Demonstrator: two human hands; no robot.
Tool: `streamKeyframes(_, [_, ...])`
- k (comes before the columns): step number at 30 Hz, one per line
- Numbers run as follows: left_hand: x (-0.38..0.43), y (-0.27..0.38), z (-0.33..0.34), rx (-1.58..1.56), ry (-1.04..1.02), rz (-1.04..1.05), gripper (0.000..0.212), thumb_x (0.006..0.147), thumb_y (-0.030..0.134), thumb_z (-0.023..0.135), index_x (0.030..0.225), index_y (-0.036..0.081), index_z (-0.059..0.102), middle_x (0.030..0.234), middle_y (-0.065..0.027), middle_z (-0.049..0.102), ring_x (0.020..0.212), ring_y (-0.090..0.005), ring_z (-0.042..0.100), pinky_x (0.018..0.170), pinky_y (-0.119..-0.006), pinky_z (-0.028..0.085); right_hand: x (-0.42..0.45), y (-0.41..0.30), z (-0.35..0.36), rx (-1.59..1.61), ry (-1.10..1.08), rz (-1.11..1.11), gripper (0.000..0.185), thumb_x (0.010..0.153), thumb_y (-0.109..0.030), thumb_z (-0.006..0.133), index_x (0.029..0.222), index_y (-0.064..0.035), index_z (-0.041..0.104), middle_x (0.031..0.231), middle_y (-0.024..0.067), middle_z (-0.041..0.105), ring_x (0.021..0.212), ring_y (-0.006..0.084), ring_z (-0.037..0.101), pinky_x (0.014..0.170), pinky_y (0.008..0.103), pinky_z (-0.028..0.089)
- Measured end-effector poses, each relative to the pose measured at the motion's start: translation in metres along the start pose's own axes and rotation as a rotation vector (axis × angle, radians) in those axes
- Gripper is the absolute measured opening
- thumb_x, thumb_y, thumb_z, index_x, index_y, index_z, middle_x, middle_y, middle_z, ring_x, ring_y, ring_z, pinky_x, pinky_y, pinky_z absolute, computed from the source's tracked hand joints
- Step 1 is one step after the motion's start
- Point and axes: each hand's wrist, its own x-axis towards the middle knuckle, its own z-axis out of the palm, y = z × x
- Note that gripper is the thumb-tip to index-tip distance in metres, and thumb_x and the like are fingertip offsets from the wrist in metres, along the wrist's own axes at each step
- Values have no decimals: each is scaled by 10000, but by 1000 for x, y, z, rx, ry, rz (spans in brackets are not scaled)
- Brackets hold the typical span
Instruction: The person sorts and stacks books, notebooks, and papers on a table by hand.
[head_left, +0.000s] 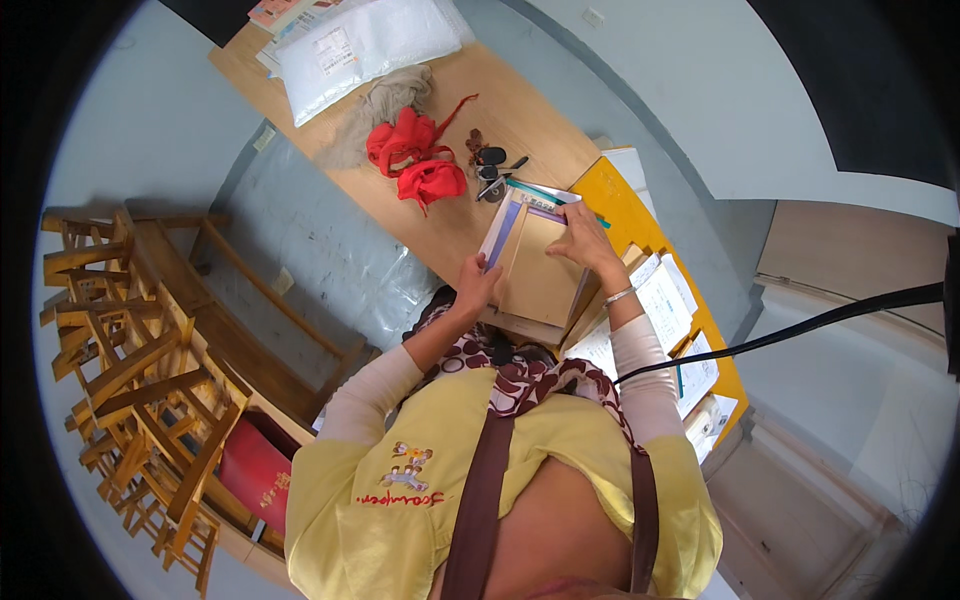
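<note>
A stack of tan-covered notebooks or folders (546, 274) lies before me at the near end of the wooden table, with a purple strip (509, 229) along its left side. My left hand (478, 286) holds the stack's left edge, thumb on top. At the far right corner, my right hand (585, 238) grips the edge with the thumb spread over the tan cover. A teal pen or stick (534, 190) runs along the far edge, partly hidden by my right fingers. The undersides of both hands are hidden.
Pens, keys and a black fob (491, 156) lie beyond the stack. Red cloth (420, 154), grey cloth (394, 94) and a white padded parcel (367, 49) are farther along the table (510, 97). Papers (656, 300) cover a yellow surface at right. Stacked wooden stools (142, 360) stand left.
</note>
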Motion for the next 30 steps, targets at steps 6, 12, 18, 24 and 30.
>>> streamKeyframes(6, [-9,8,1,184,-18,76,537,727,188,665,1134,-105,471,1109,-240,510,1064,-317,509,911,-361,413,0,-13,-12,8,-274,32,607,563,-225,816,1087,-35,575,1059,155,565,1077,314,473,923,375,392])
streamKeyframes(12, [-7,6,-12,79,-133,4,569,747,209,662,1184,-82,442,1205,-223,449,1134,-311,460,969,-353,376,14,3,-20,-198,-19,-149,596,573,-183,801,1108,-52,573,1121,143,520,1124,323,437,949,377,377])
streamKeyframes(18, [-6,10,-10,48,-117,9,580,748,203,669,1188,-89,432,1191,-222,457,1119,-307,477,958,-346,388,30,-6,-12,-133,-165,-31,602,563,-90,797,1104,-72,535,1149,132,491,1141,322,425,950,368,383])
streamKeyframes(24, [-2,-3,-14,-82,-172,-82,582,792,246,644,1239,-30,391,1228,-173,437,1131,-266,457,951,-325,373,24,-1,-24,352,-208,-103,656,571,-53,782,1171,-96,520,1078,157,572,1014,326,528,898,371,414])
streamKeyframes(30, [6,-9,-15,80,58,2,557,786,237,679,1181,-55,416,1166,-172,468,1087,-246,482,901,-322,409,28,5,-10,96,-66,-179,712,625,-82,777,1263,-71,462,1109,153,574,1027,337,530,905,375,417])
